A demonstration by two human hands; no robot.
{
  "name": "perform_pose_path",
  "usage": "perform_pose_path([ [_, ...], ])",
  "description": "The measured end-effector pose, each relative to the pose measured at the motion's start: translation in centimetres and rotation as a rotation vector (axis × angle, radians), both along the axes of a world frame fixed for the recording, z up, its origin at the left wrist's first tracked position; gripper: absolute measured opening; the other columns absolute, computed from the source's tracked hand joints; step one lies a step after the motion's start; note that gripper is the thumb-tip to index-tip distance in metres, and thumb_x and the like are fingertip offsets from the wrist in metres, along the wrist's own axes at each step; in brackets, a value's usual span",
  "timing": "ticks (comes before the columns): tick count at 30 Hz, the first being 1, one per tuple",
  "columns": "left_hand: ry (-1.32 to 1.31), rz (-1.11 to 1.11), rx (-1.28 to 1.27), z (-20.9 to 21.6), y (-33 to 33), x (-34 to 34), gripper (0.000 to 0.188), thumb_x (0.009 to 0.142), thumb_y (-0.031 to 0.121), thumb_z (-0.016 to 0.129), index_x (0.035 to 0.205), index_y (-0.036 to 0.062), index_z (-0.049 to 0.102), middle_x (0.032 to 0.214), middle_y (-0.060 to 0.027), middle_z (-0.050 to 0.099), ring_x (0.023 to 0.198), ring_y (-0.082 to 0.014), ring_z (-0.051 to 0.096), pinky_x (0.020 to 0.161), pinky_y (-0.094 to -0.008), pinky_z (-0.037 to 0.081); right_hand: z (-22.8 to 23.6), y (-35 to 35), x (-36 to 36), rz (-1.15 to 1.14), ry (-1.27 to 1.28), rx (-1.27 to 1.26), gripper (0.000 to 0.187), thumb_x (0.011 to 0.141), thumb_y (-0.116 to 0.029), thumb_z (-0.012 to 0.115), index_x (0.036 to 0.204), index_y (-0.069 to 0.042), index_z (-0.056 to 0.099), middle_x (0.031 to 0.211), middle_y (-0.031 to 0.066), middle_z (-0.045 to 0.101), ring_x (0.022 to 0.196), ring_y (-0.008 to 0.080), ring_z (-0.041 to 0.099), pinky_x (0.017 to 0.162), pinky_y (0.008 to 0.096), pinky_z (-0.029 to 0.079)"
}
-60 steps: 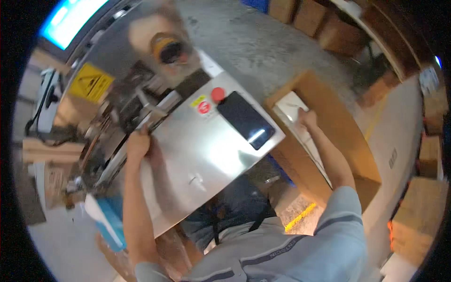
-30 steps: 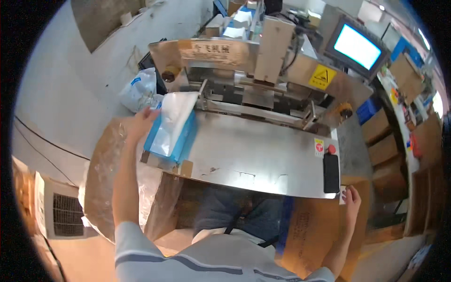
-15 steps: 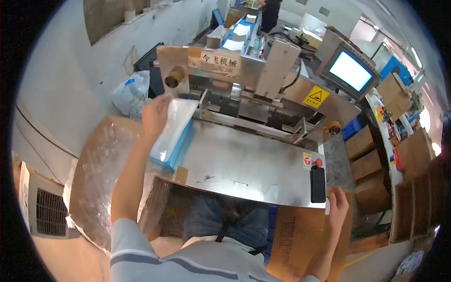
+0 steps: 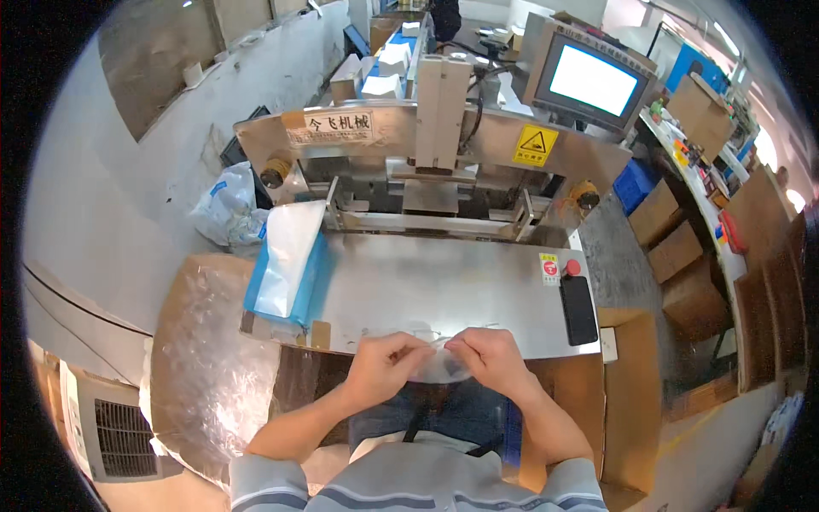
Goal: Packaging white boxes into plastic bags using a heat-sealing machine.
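At the front edge of the steel worktop [image 4: 409, 282], my left hand [image 4: 381, 369] and my right hand [image 4: 496, 362] are close together. Between them hangs a small clear plastic bag [image 4: 440, 369], its top edge pinched by the fingers of both hands. Thin and see-through, it partly overlaps the table edge. To the left on the worktop lies a blue holder [image 4: 314, 277] with a stack of white, shiny film-like sheets [image 4: 286, 256] on it. Neither hand touches that stack.
Behind the worktop stands a metal machine frame [image 4: 486, 128], with a lit monitor [image 4: 595, 79] above right. A black phone [image 4: 579, 309] and a red button [image 4: 572, 268] are at the worktop's right end. Cardboard boxes with clear plastic bags [image 4: 217, 341] stand left; an open carton [image 4: 631, 392] stands right.
My left hand has come from the white stack to the front middle. My right hand has moved in from the right edge, and both now pinch the clear bag. The view has shifted.
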State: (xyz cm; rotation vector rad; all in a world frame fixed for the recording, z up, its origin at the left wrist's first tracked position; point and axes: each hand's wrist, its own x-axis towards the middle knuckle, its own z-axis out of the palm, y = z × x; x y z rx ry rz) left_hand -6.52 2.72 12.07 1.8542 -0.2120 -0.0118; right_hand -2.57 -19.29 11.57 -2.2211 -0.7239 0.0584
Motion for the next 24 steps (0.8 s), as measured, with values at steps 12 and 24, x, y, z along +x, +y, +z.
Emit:
perform_pose_path([
  [12, -0.385, 0.054, 0.252, -4.0, -1.2, -0.2, 0.03, 0.085, 0.009, 0.069, 0.115, 0.0035, 0.067, 0.107, -0.0173, 0.07, 0.087, -0.0349, 0.068, 0.072, -0.0386, 0.055, -4.9, -1.1, -1.8, 0.099, -0.255, -0.033, 0.013, 0.081, -0.017, 0.073, 0.082, -0.006, 0.066, 0.083, 0.01, 0.068, 0.081, 0.0306, 0.066, 0.072, 0.0415, 0.053],
  [24, 0.13, -0.561, 0.383, -3.9, 2.5, 4.2, 0.015, 0.093, 0.02, 0.064, 0.098, 0.0079, 0.072, 0.081, -0.0172, 0.07, 0.074, -0.0359, 0.067, 0.067, -0.0427, 0.052, -3.8, -2.6, 0.7, 0.373, 0.191, -0.098, 0.008, 0.092, -0.016, 0.062, 0.091, -0.008, 0.065, 0.082, 0.0095, 0.068, 0.089, 0.0333, 0.065, 0.109, 0.0479, 0.04],
])
